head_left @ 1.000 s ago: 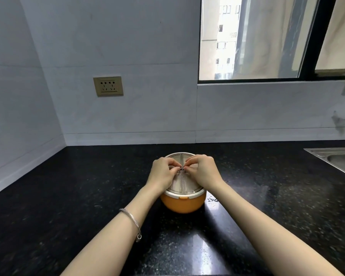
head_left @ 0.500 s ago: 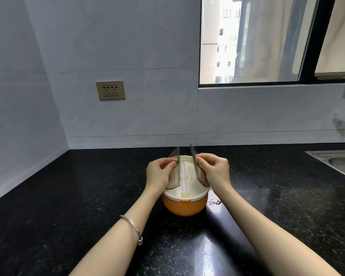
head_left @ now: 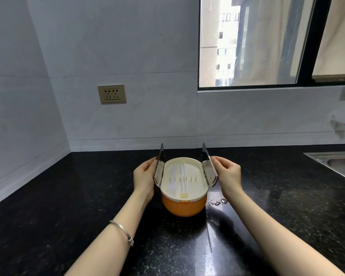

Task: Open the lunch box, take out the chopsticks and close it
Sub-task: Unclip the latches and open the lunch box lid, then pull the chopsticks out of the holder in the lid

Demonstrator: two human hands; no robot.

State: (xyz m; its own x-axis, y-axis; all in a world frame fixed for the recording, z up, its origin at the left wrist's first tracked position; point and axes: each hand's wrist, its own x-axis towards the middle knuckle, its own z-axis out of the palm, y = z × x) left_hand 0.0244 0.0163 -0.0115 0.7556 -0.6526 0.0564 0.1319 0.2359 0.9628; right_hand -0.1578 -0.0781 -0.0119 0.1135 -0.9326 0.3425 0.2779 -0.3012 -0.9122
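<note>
Two flaps are held upright at lower centre: left flap [head_left: 159,170] gripped by the left hand [head_left: 143,176], right flap [head_left: 208,172] seemingly pinched by the right hand [head_left: 228,174]; chopsticks [head_left: 182,176] are seated atop the lunch box [head_left: 182,206].

Daylight pours in from the big dark-framed glass window [head_left: 257,40] up past my right hand [head_left: 228,176], leaving a glare streak on the glossy black speckled stone countertop [head_left: 48,216] nearer me. The edges bend.
</note>
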